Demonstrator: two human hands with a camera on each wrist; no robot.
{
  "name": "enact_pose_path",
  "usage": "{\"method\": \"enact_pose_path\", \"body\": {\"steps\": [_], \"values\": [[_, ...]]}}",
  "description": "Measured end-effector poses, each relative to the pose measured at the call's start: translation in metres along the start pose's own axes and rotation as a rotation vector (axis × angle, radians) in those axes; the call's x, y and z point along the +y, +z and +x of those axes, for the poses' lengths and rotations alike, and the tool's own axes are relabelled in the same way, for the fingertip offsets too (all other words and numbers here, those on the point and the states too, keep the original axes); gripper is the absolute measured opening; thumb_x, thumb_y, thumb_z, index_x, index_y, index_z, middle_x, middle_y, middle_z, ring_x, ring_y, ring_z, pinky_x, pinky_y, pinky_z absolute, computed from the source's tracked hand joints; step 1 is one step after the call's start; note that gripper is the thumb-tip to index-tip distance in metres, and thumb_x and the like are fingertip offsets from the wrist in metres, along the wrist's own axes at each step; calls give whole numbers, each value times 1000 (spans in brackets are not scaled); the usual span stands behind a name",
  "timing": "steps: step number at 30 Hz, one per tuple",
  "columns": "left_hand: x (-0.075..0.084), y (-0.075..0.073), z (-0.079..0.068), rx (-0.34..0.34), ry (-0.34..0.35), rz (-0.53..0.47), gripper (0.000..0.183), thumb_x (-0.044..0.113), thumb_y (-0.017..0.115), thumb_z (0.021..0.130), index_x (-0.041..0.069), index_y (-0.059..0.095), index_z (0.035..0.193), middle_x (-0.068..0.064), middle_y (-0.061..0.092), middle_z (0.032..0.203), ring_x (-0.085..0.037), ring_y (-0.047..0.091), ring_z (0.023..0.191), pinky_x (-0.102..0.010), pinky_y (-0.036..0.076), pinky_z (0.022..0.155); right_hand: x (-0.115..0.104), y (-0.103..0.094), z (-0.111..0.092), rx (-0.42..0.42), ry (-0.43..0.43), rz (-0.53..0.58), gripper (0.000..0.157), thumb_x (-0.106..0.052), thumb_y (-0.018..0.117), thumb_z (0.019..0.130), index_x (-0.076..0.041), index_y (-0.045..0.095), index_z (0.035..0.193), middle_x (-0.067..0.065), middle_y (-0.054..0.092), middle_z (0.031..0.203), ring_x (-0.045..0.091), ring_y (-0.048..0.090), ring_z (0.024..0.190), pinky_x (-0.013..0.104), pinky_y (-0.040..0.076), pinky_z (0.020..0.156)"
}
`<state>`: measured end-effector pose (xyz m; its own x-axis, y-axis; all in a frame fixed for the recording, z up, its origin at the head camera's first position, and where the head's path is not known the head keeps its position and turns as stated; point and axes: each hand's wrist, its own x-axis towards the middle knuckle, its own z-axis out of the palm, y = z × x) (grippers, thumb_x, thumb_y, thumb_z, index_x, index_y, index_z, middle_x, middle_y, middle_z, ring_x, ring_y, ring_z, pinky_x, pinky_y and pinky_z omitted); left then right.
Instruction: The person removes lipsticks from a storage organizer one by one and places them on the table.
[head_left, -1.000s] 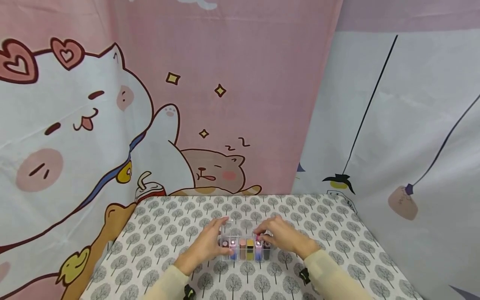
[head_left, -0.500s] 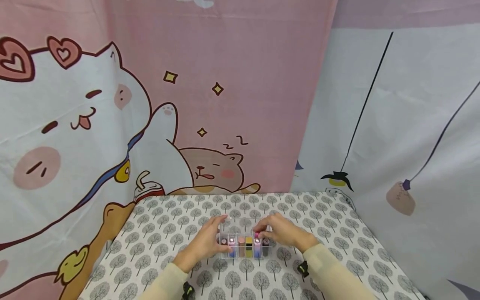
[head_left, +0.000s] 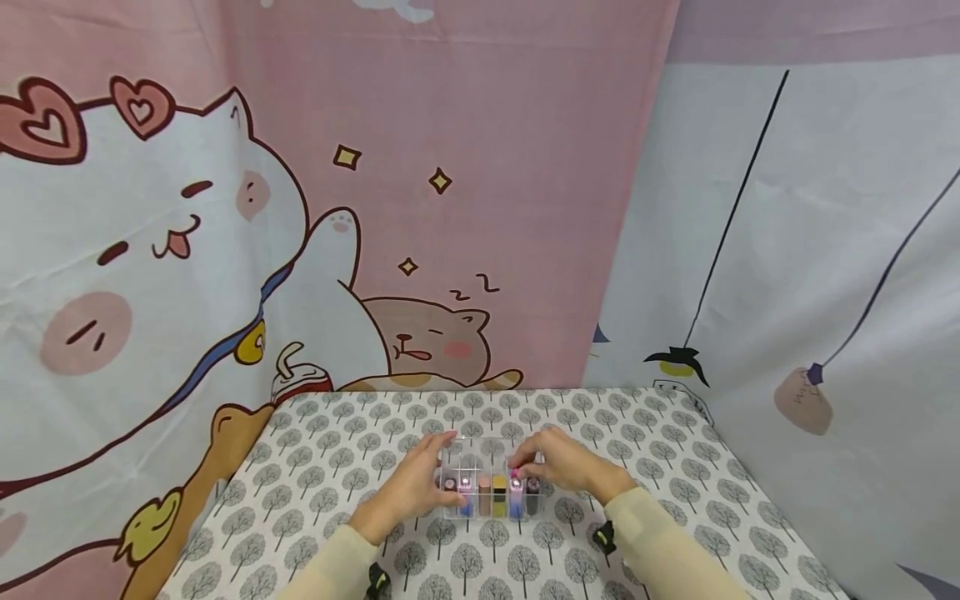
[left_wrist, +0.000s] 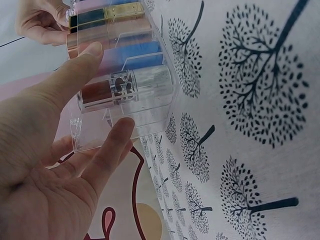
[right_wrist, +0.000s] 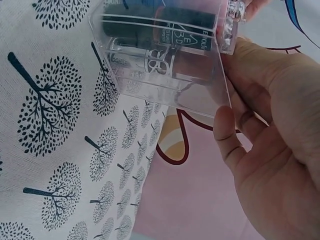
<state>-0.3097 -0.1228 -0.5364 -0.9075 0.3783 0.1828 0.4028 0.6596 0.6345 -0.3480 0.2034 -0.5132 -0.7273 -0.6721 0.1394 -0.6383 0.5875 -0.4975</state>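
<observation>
Two hands are working at a clear box of little tubes

You are holding a clear box point(head_left: 491, 457) near the bottom middle of the head picture, where it is sitting on the tree cloth point(head_left: 300, 467). Your left hand point(head_left: 411, 486) is gripping the box's left end, with the thumb lying across the front and the other fingers going round the side. Your right hand point(head_left: 564, 463) is reaching in at the box's upper right. Its thumb and finger are pinching a small pink thing point(head_left: 516, 473), too tiny and covered to name.

Six tubes are standing in the front row. From left to right you are seeing a dark red tube point(left_wrist: 97, 95), a pink-and-blue tube point(left_wrist: 135, 55), a rose tube point(head_left: 484, 497), a yellow tube point(head_left: 499, 505), a second pink-and-blue tube point(head_left: 516, 502) and a black tube point(head_left: 532, 500).

Your pale sleeves point(head_left: 663, 546) are coming in from the bottom edge. A pink wall cloth point(head_left: 525, 167) is hanging behind, and a big white cat point(head_left: 247, 250) is filling its left side.
</observation>
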Motion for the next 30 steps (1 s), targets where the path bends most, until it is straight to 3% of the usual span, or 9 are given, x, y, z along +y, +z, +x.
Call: {"method": "enact_pose_path", "body": {"steps": [10,15,24,30], "values": [[-1,-1,0,5,5,23,120,34,110,79,9,44,177,-19,61,168,-36,73,131,-59,69,110,2,1,-1,17,-15,8,17,-17,81,110,-13,89,124,-7,90,117,4,83,103,26,71,96],[-1,-1,-1,2,10,19,119,33,110,80,9,45,176,-19,61,168,-39,73,133,-59,69,110,1,3,-2,37,3,27,17,-17,80,110,-13,89,124,-7,90,113,6,83,100,25,71,94],[3,-2,0,8,7,20,119,34,110,80,9,44,177,-18,60,169,-37,73,132,-58,70,109,1,2,-5,106,12,3,18,-18,81,110,-15,87,127,-9,88,113,4,80,102,30,71,96],[0,-1,-1,3,-1,16,119,33,110,80,9,44,177,-19,60,169,-38,73,133,-60,68,113,0,4,-6,132,21,-11,18,-25,81,111,-21,88,127,-15,86,112,2,77,104,41,71,100]]}}
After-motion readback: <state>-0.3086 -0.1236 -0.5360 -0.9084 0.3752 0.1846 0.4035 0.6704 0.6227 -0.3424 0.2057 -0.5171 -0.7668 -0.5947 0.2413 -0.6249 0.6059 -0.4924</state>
